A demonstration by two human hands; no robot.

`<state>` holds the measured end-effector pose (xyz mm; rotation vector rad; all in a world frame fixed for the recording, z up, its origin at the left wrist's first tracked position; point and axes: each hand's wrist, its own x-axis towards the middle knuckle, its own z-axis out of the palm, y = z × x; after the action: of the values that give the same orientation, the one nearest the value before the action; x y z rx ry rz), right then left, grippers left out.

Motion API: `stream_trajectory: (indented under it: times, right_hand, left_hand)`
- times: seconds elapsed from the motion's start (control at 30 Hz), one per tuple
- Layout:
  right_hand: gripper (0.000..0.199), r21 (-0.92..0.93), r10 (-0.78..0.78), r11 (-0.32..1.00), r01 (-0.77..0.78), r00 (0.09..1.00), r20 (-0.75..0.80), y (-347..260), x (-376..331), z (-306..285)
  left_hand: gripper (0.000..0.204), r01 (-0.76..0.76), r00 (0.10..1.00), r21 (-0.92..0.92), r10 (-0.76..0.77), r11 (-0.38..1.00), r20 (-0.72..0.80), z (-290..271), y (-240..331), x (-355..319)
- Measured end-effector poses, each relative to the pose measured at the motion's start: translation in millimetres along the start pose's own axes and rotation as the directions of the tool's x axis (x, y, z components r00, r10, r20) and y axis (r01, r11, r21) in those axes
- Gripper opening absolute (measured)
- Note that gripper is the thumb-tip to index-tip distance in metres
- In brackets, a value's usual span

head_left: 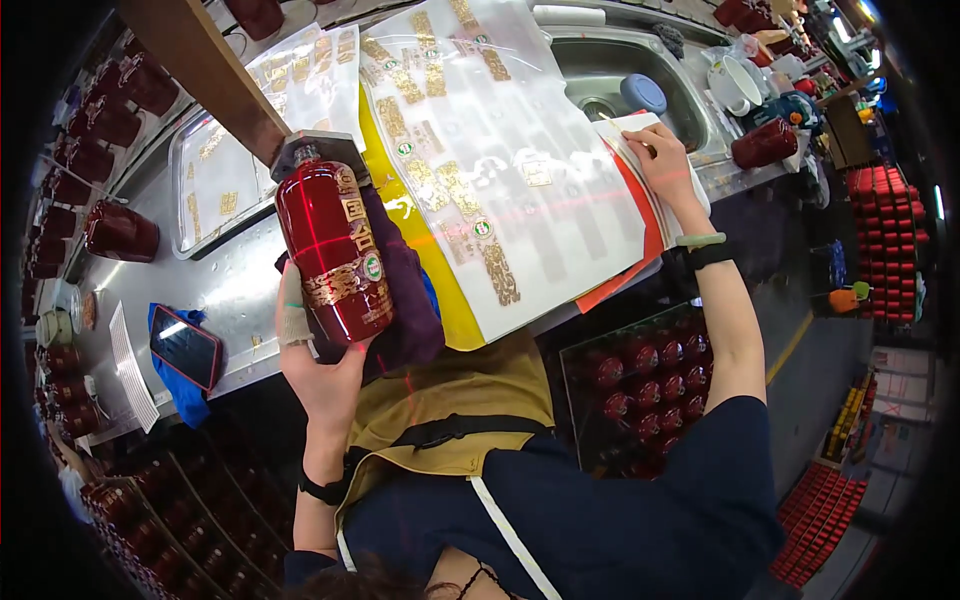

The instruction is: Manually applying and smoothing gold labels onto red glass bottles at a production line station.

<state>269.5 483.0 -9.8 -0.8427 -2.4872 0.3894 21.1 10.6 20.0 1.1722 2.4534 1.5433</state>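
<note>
My left hand (322, 360) grips a glossy red bottle (331, 245) with gold labels, holding it tilted above the steel counter, its dark cap pointing away from me. A dark purple cloth (405, 300) lies under and beside the bottle. My right hand (662, 158) reaches out to the right and rests on the far edge of the stacked sticker sheets (500, 150), fingers pressed on a white sheet near the sink. The clear sheets carry several gold labels, with yellow and red paper beneath.
A phone in a red case (185, 345) lies on a blue cloth at the left. A steel tray (215, 185) holds more labels. A sink (620, 80) is behind the sheets. Red bottles line the left shelf (100, 130) and fill a crate (640, 385) below the counter.
</note>
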Motion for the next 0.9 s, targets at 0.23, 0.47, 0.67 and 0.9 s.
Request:
stream_trajectory:
  times: [0.23, 0.47, 0.67, 0.9]
  right_hand:
    - [0.020, -0.018, 0.192, 0.981, -0.192, 0.980, 0.047, 6.9, 5.3, 0.8]
    - [0.035, -0.190, 0.069, 0.982, 0.002, 0.928, 0.366, 34.5, 62.2, -3.7]
    - [0.028, -0.051, 0.245, 0.967, -0.251, 0.847, 0.471, 35.1, 83.3, -0.5]
    - [0.028, 0.223, 0.446, 0.835, -0.503, 0.856, 0.263, 56.8, 74.3, -4.6]
  left_hand:
    - [0.096, 0.076, 0.997, -0.050, -0.075, 0.996, 0.023, 2.5, -10.2, -1.1]
    - [0.096, 0.087, 0.996, -0.076, -0.086, 0.993, 0.019, 0.9, -10.8, -1.5]
    - [0.097, 0.109, 0.994, -0.069, -0.107, 0.992, 0.028, 0.1, -9.6, 0.7]
    - [0.096, 0.224, 0.974, -0.218, -0.215, 0.950, 0.066, 1.9, -11.9, 0.3]
